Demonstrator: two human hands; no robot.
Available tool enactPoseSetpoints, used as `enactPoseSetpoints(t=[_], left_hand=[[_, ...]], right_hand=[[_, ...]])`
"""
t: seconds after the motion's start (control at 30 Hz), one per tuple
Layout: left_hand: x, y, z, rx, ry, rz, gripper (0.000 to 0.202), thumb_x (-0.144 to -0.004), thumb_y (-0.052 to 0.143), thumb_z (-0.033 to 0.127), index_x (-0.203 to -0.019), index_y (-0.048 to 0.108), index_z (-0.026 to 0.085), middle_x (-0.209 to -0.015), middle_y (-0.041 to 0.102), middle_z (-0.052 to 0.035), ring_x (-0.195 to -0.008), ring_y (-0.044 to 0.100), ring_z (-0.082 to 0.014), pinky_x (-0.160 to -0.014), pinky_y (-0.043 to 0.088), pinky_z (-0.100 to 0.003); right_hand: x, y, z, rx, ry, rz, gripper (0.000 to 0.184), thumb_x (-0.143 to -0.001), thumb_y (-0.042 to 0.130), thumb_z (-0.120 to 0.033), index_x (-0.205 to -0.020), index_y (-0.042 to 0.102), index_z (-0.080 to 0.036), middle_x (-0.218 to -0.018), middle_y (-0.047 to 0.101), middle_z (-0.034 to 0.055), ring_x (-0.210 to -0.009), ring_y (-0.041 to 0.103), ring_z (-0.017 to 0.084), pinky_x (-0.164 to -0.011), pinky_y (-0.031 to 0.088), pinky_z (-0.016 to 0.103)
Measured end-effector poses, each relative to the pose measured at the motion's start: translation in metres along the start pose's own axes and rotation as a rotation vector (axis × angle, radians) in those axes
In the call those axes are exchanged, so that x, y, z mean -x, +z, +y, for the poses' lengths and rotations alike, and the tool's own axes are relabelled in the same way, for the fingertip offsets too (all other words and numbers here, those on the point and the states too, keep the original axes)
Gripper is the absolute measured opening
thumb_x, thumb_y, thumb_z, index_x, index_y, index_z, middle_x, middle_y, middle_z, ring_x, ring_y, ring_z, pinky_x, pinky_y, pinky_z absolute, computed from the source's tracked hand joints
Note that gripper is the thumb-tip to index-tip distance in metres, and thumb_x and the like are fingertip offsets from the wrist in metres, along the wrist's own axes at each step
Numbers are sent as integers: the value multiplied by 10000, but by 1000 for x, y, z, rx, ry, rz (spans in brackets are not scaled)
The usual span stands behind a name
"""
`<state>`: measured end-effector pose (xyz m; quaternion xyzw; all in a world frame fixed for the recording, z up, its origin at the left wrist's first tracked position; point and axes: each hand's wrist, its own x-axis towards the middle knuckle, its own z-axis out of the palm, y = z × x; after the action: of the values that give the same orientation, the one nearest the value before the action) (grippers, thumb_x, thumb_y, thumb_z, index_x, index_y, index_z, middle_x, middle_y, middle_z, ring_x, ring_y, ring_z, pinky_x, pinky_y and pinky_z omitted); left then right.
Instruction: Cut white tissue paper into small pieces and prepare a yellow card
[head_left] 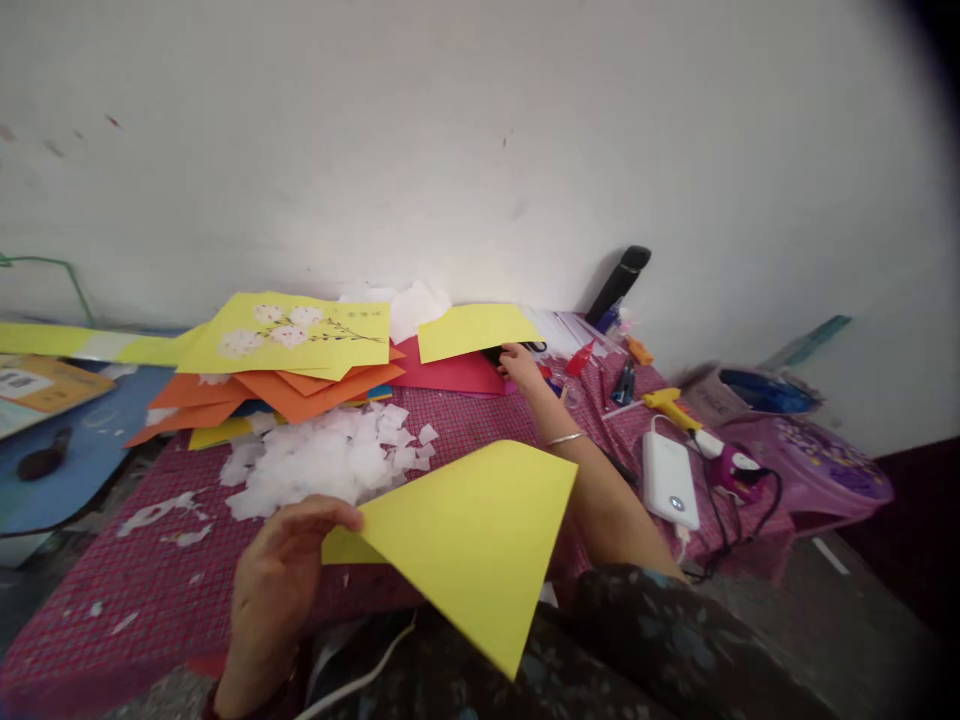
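Observation:
My left hand (289,560) is closed in a pinch on the corner of a yellow paper sheet (469,540), held up near my lap. My right hand (517,362) stretches far across the red checked table (150,590) and touches a black object, likely scissors (501,352), which lies under the edge of another yellow sheet (472,330). Its fingers curl over that object; I cannot tell if they grip it. A thin bangle sits on the right wrist.
A heap of white paper scraps (330,460) lies mid-table. Orange and yellow sheets (292,350), one with white flowers, are stacked at the back left. A white power bank (670,480), a yellow glue gun (667,405), pens and a black bottle (619,283) lie at the right.

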<state>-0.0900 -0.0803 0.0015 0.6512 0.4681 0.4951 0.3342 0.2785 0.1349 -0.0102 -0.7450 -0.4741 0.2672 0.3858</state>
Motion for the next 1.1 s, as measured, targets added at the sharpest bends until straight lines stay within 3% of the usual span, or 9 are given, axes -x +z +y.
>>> enactPoseSetpoints(t=[0.13, 0.33, 0.47, 0.63, 0.8, 0.97, 1.1], left_hand=[[5, 4, -6, 197, -21, -106, 471, -791, 583, 704, -952, 758, 297, -932, 746, -70, -946, 688, -326, -835, 583, -459], [-1, 5, -5, -20, 120, -231, 282, -763, 722, 436, -991, 762, 274, -984, 766, -56, -935, 721, -279, -816, 599, -377], [-7, 12, -10, -107, 170, -257, 255, -773, 710, 401, -962, 758, 237, -974, 770, -74, -890, 733, -265, -790, 609, -369], [-8, 27, -21, -195, 232, -377, 373, -708, 786, 450, -1020, 752, 247, -1045, 766, -96, -984, 720, -299, -877, 598, -431], [-9, 35, -39, -277, 331, -516, 483, -677, 820, 487, -1091, 742, 250, -1085, 763, -102, -1025, 713, -309, -928, 587, -452], [-11, 39, -56, -356, 347, -621, 480, -714, 797, 477, -1139, 726, 264, -1110, 761, -83, -1028, 718, -301, -919, 593, -439], [-10, 41, -55, -351, 331, -620, 475, -732, 773, 515, -1121, 728, 247, -1099, 764, -88, -1023, 719, -300, -916, 591, -444]], right_hand=[[2, -12, 6, 312, -68, 65, 351, -966, 625, -317, -1282, 593, -170, -1314, 607, 108, -1118, 636, 257, -927, 552, 476], [17, -9, 8, 618, -102, 144, 416, -934, 654, -372, -1284, 586, -158, -1353, 576, 127, -1223, 567, 305, -1018, 468, 542], [27, -7, 14, 719, -106, 171, 592, -851, 729, -445, -1302, 556, -102, -1346, 560, 199, -1239, 540, 353, -1020, 455, 523], [24, -9, 15, 792, -85, 152, 416, -957, 623, -385, -1309, 570, -170, -1337, 587, 117, -1167, 605, 281, -970, 510, 511], [21, -14, 5, 809, -103, 99, 392, -966, 615, -370, -1302, 577, -171, -1308, 607, 110, -1121, 631, 262, -938, 535, 488], [17, -40, -21, 794, -154, 62, 575, -900, 612, -543, -1321, 586, -152, -1261, 629, 183, -1149, 593, 318, -960, 477, 432], [24, -88, -40, 774, -206, 39, 509, -900, 561, -538, -1192, 681, -139, -1184, 683, 166, -1077, 618, 300, -914, 457, 367]])
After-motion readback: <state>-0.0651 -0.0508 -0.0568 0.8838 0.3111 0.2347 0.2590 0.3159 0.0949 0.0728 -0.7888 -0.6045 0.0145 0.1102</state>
